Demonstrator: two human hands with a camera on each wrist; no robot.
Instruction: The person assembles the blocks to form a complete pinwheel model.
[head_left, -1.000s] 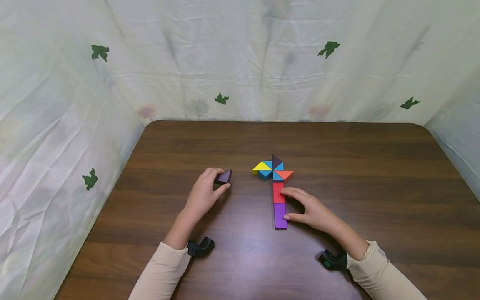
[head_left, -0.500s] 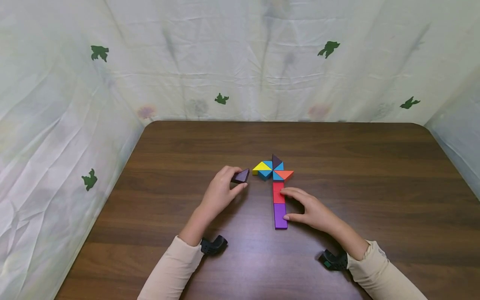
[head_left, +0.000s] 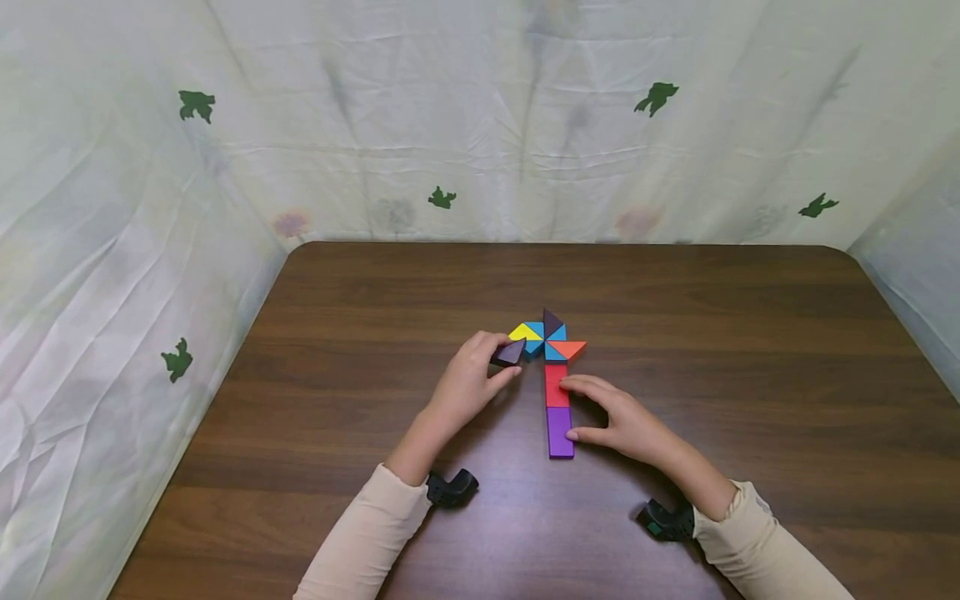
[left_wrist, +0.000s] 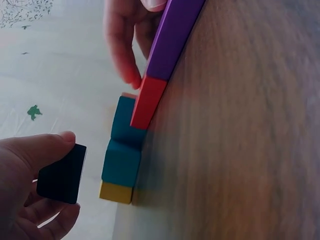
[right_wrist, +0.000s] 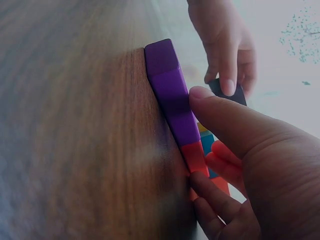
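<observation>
Between thumb and fingers, my left hand point(head_left: 467, 383) pinches a dark triangular block point(head_left: 510, 354), held above the table beside the pinwheel of blocks. In the left wrist view that dark block point(left_wrist: 62, 174) shows its flat side. The pinwheel has several blue triangles point(head_left: 556, 351), a yellow one point(head_left: 522, 332), an orange one point(head_left: 570, 348) and a dark one point(head_left: 552, 322). Below it runs a stem of a red block point(head_left: 556, 387) and a purple block point(head_left: 560, 435). My right hand point(head_left: 628, 422) touches this stem, thumb at the purple block, fingertips at the red.
The brown wooden table point(head_left: 360, 292) has rounded far corners. A pale cloth point(head_left: 495, 125) with green bird shapes hangs behind it and along the sides. Each wrist carries a black camera, such as the left one point(head_left: 453, 489).
My left hand has moved right with the dark triangular block, from well left of the pinwheel to its left edge, now partly covering the yellow triangle. My right hand has stayed put.
</observation>
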